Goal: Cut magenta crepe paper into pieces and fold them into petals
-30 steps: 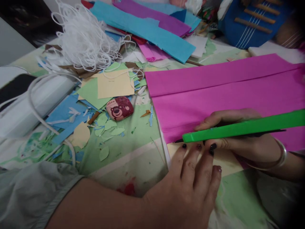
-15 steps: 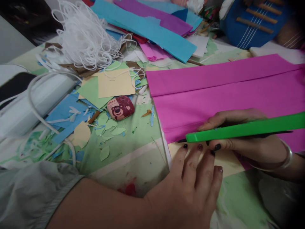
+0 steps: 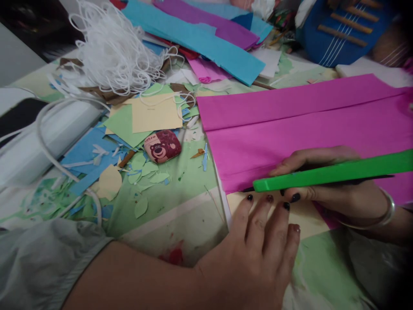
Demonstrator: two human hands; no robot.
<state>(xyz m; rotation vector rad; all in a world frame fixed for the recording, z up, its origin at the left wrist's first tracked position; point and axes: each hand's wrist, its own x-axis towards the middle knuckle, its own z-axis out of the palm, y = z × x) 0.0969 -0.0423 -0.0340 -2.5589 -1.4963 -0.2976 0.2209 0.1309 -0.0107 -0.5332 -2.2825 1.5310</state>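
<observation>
A large, creased sheet of magenta paper [image 3: 290,129] lay on the green patterned tabletop [image 3: 180,183], with a strip of cream paper [image 3: 312,219] showing along its near edge. The left hand [image 3: 254,258] rested palm down on the cream paper, its fingers slightly apart and grasping nothing, fingertips just short of the magenta edge. The right hand [image 3: 345,200] was closed around a long, bright-green tool with a dark tip [image 3: 335,171], that tip lying where magenta met cream; the two hands were close together. Left of the sheet sat a small maroon-and-pink case printed with a bear [image 3: 163,147], near leaf-shaped green paper scraps [image 3: 158,177]. Beyond lay a tangle of thin white cord [image 3: 112,51] and a long turquoise paper strip [image 3: 200,43].
</observation>
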